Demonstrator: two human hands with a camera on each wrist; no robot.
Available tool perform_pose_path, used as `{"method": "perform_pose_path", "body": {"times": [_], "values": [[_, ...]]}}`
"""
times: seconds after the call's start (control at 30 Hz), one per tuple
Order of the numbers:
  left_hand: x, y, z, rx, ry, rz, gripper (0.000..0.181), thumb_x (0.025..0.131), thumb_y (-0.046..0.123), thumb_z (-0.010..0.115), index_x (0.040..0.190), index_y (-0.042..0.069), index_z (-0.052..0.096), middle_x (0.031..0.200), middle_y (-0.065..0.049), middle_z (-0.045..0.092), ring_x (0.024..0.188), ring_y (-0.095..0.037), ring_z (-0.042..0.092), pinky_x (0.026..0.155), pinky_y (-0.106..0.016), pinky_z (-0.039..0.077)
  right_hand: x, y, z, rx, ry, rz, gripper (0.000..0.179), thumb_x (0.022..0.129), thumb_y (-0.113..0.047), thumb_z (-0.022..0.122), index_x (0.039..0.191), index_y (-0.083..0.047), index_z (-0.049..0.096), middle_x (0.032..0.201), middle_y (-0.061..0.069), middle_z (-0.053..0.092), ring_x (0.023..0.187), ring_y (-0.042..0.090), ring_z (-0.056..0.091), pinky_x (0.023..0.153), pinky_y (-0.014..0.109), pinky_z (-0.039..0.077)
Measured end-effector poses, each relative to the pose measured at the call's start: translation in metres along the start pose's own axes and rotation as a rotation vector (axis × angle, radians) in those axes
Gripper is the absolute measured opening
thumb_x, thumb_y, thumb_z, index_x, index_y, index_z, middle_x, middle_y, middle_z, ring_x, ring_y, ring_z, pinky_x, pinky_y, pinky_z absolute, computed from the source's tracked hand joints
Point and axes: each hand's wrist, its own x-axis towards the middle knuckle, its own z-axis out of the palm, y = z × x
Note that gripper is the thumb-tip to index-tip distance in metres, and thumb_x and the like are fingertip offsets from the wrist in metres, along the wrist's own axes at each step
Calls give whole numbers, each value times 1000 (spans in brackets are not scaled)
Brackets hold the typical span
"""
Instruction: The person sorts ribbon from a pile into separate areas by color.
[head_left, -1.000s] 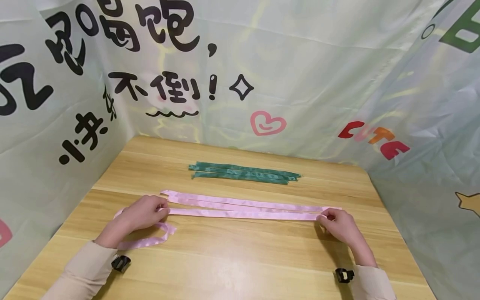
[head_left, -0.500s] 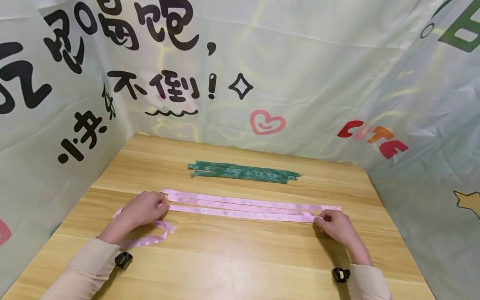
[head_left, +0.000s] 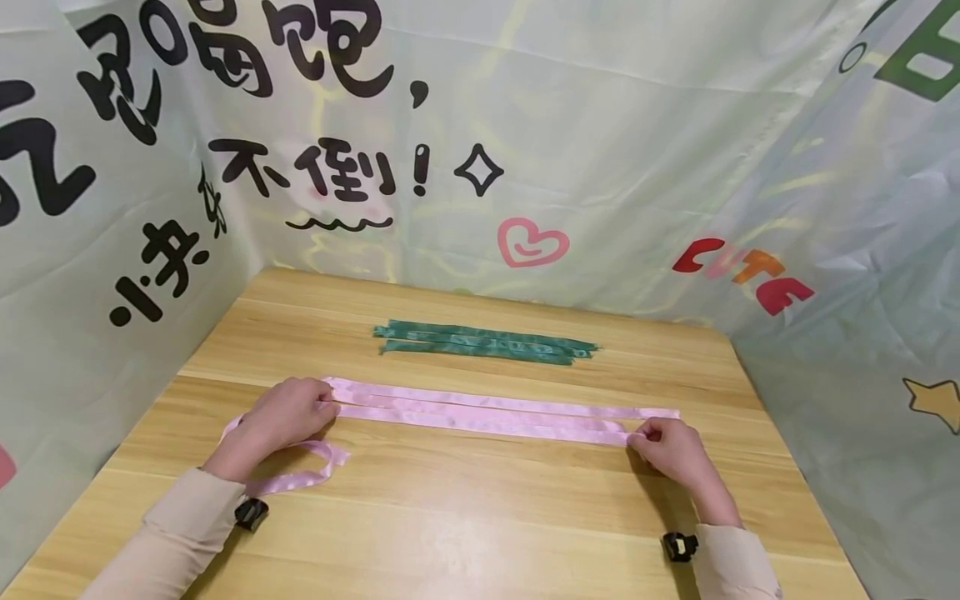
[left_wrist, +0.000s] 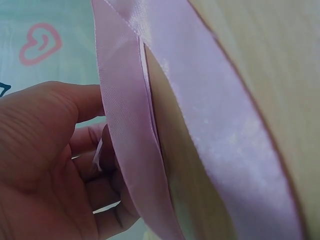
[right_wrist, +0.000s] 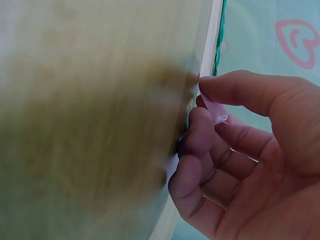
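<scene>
A pink satin ribbon (head_left: 480, 418) lies in side-by-side lengths across the middle of the table in the head view. At its left end my left hand (head_left: 291, 412) pinches the nearest length between thumb and fingers; a loose pink tail (head_left: 296, 481) curls from under that hand toward me. My right hand (head_left: 675, 450) pinches the ribbon's other end, and the cut tip (right_wrist: 216, 112) pokes out between thumb and fingers in the right wrist view. Close to the left wrist camera, pink ribbon bands (left_wrist: 130, 115) cross in front of the fingers.
Several dark green ribbon strips (head_left: 483, 342) lie in a row behind the pink ones. The wooden table (head_left: 465, 517) is bordered at the back and sides by a printed cloth (head_left: 637, 150). A small black camera (head_left: 251, 513) hangs at the left cuff, another (head_left: 679, 547) at the right.
The nearest pink length, held by both hands, has come up against the length behind it, narrowing the gap. My left hand has moved slightly away from me, the right hand slightly left.
</scene>
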Motion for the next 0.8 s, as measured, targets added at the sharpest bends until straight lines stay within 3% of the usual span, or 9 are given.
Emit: {"method": "perform_pose_path", "body": {"times": [0.57,0.8], "values": [[-2,-6,-3,28,24,-49,28,97,30,69,74,18,58,64,2,49,61,-17,48,58,-32,34,3,0,-1,-16,21,24,23,95,-22,77,91,-2,67,79,5,64,74,19,54,67,34,44],[-7,-8,-12,33,16,-74,23,97,33,72,88,13,66,67,1,54,64,-18,49,61,-33,35,-1,0,-12,-13,51,62,35,94,-29,77,109,1,68,91,13,68,77,23,58,66,34,45]]}}
